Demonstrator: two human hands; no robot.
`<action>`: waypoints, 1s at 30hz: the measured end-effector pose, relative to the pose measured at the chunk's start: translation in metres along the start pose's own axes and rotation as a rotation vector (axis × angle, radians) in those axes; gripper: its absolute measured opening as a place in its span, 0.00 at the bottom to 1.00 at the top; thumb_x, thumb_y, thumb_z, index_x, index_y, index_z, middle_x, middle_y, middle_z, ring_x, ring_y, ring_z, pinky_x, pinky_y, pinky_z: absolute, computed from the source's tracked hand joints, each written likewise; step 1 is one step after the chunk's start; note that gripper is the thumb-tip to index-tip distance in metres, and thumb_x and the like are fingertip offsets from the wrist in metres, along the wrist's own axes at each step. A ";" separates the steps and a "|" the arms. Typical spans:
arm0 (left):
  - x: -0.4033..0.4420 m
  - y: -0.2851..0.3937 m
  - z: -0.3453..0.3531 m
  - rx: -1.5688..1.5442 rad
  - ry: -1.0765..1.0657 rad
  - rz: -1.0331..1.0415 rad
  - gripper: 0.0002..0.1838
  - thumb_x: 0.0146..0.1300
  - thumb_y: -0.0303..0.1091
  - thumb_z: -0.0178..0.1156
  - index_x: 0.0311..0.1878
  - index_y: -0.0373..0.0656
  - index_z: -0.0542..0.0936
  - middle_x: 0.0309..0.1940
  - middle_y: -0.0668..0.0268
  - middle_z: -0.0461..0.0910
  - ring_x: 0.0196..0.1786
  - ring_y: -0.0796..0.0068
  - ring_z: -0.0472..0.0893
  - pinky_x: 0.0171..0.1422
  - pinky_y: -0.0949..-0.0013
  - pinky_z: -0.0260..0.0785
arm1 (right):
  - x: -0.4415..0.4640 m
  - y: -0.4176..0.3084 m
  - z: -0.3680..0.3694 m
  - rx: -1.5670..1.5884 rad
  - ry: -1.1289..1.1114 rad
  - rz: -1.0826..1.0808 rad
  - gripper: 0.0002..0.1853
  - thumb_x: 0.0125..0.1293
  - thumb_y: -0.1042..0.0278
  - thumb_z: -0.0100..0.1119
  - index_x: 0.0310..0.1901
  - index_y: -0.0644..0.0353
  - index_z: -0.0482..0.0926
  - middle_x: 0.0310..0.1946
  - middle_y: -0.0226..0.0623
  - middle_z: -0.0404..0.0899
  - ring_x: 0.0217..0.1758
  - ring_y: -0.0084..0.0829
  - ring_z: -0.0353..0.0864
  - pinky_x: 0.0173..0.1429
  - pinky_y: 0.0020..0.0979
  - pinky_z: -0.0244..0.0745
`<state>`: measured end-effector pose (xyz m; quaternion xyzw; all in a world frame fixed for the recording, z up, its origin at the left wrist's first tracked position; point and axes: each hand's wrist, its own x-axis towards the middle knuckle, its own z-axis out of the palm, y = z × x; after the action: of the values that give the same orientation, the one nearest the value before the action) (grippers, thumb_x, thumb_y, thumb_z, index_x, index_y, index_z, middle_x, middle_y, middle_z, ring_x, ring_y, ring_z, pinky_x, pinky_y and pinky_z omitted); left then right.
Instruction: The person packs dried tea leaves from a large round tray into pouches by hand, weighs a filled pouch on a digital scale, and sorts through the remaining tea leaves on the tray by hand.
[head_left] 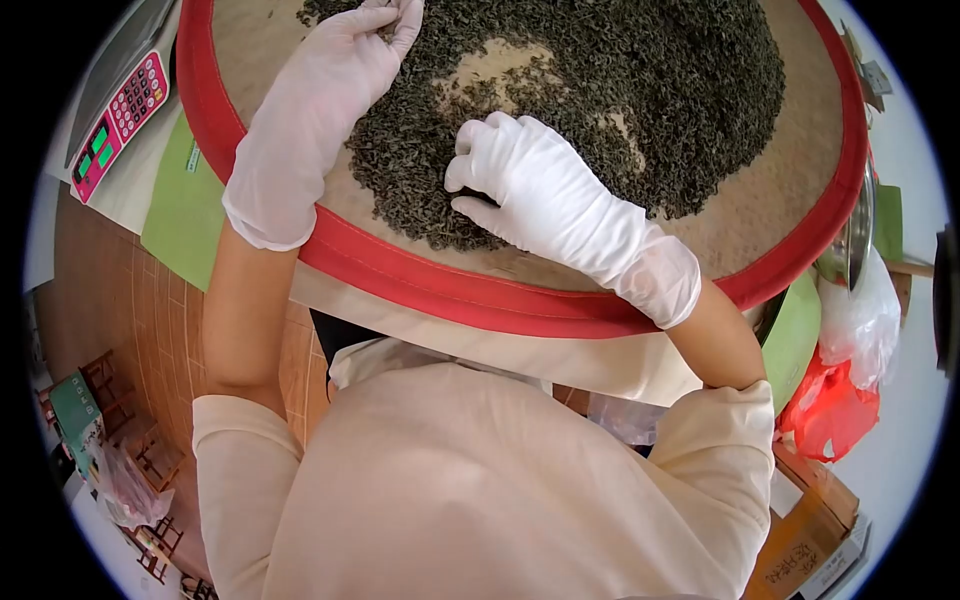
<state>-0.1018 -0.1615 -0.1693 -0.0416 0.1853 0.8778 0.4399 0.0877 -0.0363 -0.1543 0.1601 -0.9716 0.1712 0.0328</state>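
Note:
Dark dried leaves (700, 110) lie spread over a round, tan tray with a red cloth rim (420, 284). My left hand (350, 62), in a white glove, is over the tray's upper left part, its thumb and fingertips pinched together near the top edge of the view. What is between those fingertips is too small to make out. My right hand (520, 180), also gloved in white, rests at the near side of the leaves, palm down, fingers bent and apart, with the fingertips at the leaves. I see nothing held in it.
A pink-panelled scale (120, 125) stands left of the tray on a table with a green sheet (183, 205). To the right hang a clear plastic bag (860, 320) and a red bag (830, 408), above a cardboard box (805, 520). Chairs stand at lower left.

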 end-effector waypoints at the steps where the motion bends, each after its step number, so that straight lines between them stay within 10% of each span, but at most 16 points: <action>1: 0.000 0.001 0.000 -0.013 -0.005 -0.002 0.20 0.61 0.10 0.46 0.57 0.30 0.73 0.54 0.54 0.75 0.58 0.62 0.75 0.66 0.67 0.72 | 0.000 0.002 -0.001 0.033 -0.006 0.007 0.06 0.57 0.67 0.65 0.34 0.57 0.81 0.34 0.37 0.75 0.41 0.40 0.76 0.46 0.38 0.73; 5: -0.002 0.001 0.001 -0.032 -0.027 -0.012 0.21 0.61 0.09 0.46 0.57 0.30 0.73 0.54 0.54 0.75 0.58 0.62 0.75 0.66 0.67 0.72 | -0.008 0.021 -0.012 0.226 0.103 0.143 0.07 0.62 0.66 0.61 0.35 0.60 0.78 0.33 0.42 0.75 0.39 0.44 0.77 0.47 0.39 0.74; 10: -0.001 -0.001 0.002 -0.026 0.027 0.009 0.21 0.62 0.10 0.47 0.59 0.31 0.72 0.55 0.55 0.74 0.59 0.62 0.75 0.66 0.68 0.72 | -0.018 0.041 -0.050 0.372 -0.051 0.586 0.08 0.66 0.66 0.56 0.37 0.62 0.78 0.30 0.32 0.77 0.33 0.25 0.75 0.42 0.27 0.73; 19: 0.006 0.013 -0.008 -0.027 -0.025 -0.035 0.22 0.69 0.13 0.41 0.66 0.32 0.66 0.59 0.56 0.72 0.64 0.63 0.73 0.69 0.65 0.70 | -0.021 0.048 -0.055 1.299 -0.020 0.571 0.15 0.73 0.56 0.54 0.42 0.61 0.82 0.39 0.33 0.84 0.38 0.22 0.80 0.47 0.24 0.75; 28: -0.001 -0.002 0.013 0.089 0.139 0.085 0.23 0.65 0.12 0.41 0.65 0.27 0.64 0.60 0.53 0.70 0.65 0.60 0.71 0.72 0.63 0.67 | -0.022 0.053 -0.048 0.996 0.023 0.624 0.15 0.70 0.56 0.56 0.41 0.60 0.85 0.35 0.34 0.86 0.37 0.27 0.83 0.47 0.30 0.78; 30: -0.001 -0.002 0.015 0.101 0.149 0.087 0.23 0.65 0.12 0.41 0.65 0.27 0.64 0.60 0.53 0.70 0.65 0.60 0.71 0.72 0.63 0.66 | -0.028 0.058 -0.049 0.278 0.110 0.534 0.16 0.70 0.55 0.55 0.42 0.60 0.84 0.37 0.42 0.85 0.40 0.39 0.84 0.50 0.37 0.78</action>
<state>-0.0979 -0.1558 -0.1558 -0.0765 0.2635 0.8801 0.3876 0.0961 0.0409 -0.1302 -0.1075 -0.9433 0.3135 0.0168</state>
